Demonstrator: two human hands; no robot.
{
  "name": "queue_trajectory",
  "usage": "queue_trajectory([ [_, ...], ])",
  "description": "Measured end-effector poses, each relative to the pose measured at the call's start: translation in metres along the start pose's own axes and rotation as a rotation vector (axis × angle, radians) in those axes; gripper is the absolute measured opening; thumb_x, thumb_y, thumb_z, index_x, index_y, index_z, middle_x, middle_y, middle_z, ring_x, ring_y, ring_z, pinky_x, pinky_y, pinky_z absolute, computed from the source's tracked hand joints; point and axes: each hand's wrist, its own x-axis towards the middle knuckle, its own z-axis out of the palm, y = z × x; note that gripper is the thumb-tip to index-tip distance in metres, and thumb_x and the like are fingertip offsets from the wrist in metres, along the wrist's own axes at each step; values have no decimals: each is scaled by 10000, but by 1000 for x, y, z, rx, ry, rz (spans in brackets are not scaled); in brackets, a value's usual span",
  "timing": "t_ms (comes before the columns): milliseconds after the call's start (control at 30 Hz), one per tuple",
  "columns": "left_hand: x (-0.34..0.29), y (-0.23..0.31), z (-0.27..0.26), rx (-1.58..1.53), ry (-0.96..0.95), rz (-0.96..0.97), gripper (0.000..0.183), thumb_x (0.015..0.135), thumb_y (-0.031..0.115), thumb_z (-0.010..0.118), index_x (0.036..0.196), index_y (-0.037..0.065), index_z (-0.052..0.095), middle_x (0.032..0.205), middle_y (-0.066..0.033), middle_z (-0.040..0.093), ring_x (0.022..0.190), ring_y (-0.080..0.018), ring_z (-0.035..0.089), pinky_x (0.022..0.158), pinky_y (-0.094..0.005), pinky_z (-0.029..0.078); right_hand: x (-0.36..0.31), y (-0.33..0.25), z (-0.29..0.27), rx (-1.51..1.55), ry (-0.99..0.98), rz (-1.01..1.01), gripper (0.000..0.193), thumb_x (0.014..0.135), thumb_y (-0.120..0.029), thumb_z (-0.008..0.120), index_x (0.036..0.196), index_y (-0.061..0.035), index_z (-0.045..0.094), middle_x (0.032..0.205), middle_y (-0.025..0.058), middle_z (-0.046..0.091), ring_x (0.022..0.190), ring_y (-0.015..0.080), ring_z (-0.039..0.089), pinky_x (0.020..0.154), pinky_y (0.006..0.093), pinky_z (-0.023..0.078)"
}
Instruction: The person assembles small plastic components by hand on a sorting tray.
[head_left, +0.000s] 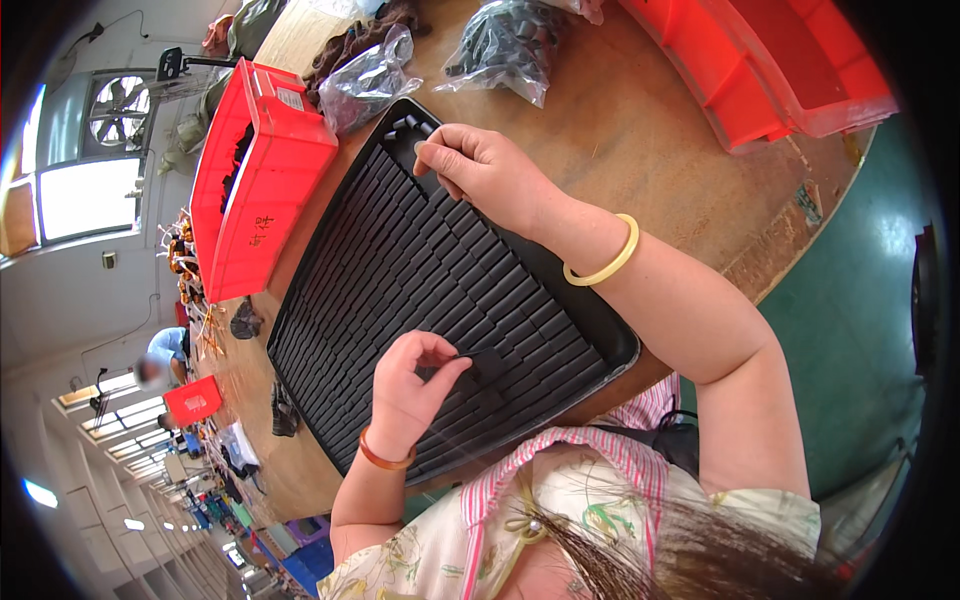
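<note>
A large black tray (618, 350) lies in front of me, filled with tight rows of small black cylindrical pieces (400, 265). Over the near part of the tray, my left hand (412, 378) pinches a small dark flat piece (486, 367) between thumb and fingers. My right hand (482, 172) is closed in a pinch above the tray's far end; whatever lies between its fingertips is too hidden to make out. Beside those fingertips, a few loose black pieces (405, 124) rest in the tray's far corner, outside the rows.
Left of the tray stands a red plastic bin (285, 165) with black items inside. Clear plastic bags (508, 45) of dark parts sit on the brown table (640, 150) at the back. More red bins (745, 75) occupy the far right. A person (165, 352) bends over farther left.
</note>
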Motion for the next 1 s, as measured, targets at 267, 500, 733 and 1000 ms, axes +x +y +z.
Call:
queue_trajectory([
  [267,29,0,-23,-376,376,-6,102,905,-46,664,993,5,654,864,25,600,764,-28,527,711,-164,424,-4,-1,-2,196,-248,158,297,1020,-328,560,936,-66,672,694,-57,500,635,29,438,590,191,380],
  [500,66,-3,-5,-258,502,149,142,910,8,694,1049,5,665,898,10,627,782,-39,540,716,-177,437,-7,4,5,-317,-463,-109,316,897,-315,673,951,-4,696,867,173,693,823,287,655,762,376,495],
  [733,76,2,-7,380,500,459,384,764,6,791,1132,38,686,1118,-94,660,1007,-234,633,815,-322,517,-7,-1,3,-448,-360,-87,197,911,-192,635,957,-3,657,831,122,690,755,210,635,714,345,490],
  [1000,79,-17,-9,-58,467,287,262,806,-43,758,1046,20,673,1126,-81,651,971,-142,622,763,-245,495,-4,5,9,-111,-223,28,206,966,-172,585,1068,-2,642,963,100,664,880,164,624,803,307,493],
])
